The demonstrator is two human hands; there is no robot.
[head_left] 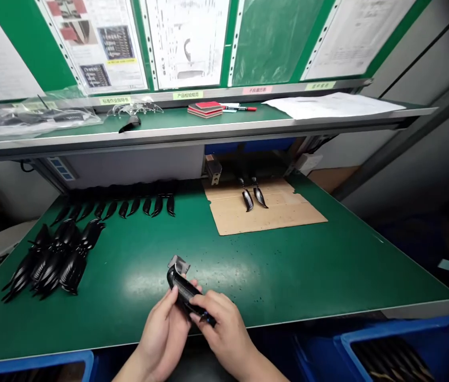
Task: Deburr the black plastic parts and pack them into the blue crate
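Close to the table's front edge, both my hands are around a curved, glossy black part (pixel 187 293). A small grey clip-like piece (pixel 178 263) shows at its upper end. My left hand (pixel 164 329) cradles the part from the left, thumb laid along it. Fingers of my right hand (pixel 224 323) pinch its lower end, where a small dark bit with a blue spot (pixel 208 318) shows; whether that is separate, I cannot tell. On the left of the green table lie stacked black leaf-shaped parts (pixel 75 260), with a row of similar parts (pixel 123 209) behind.
Two striped black parts (pixel 247 200) rest on a cardboard sheet (pixel 230 225) at the back. Dark specks dot the table (pixel 308 276). A shelf (pixel 169 132) spans above, holding red pads (pixel 205 109) and papers. Blue bins (pixel 407 329) stand below the front edge.
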